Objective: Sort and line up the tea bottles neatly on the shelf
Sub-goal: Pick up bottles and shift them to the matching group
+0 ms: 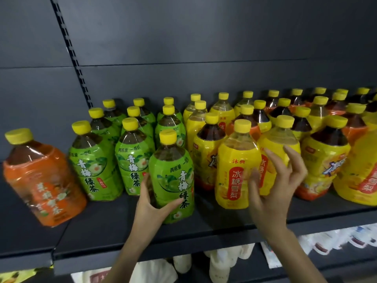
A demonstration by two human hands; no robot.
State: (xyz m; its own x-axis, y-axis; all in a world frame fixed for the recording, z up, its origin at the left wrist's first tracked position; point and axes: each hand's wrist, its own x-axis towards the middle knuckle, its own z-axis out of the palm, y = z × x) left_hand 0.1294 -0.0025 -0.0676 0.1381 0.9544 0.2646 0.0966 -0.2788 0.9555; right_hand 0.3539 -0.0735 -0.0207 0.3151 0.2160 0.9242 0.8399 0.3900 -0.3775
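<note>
Our left hand [151,201] holds, our right hand [275,186] spreads wide
We grip the green bottle [173,176] low down; the yellow bottle [234,166] stands just left of the empty hand.

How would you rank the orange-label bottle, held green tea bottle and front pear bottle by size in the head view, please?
1. orange-label bottle
2. held green tea bottle and front pear bottle: look alike, nearness makes ranking unsure.

Each tea bottle [173,180] is clear plastic wrapped in a glossy, slightly crinkled film label that catches the light, topped with a smooth yellow plastic cap [167,136]. The shelf [114,227] and back panel [204,37] look like dark painted metal, matt and even.
</note>
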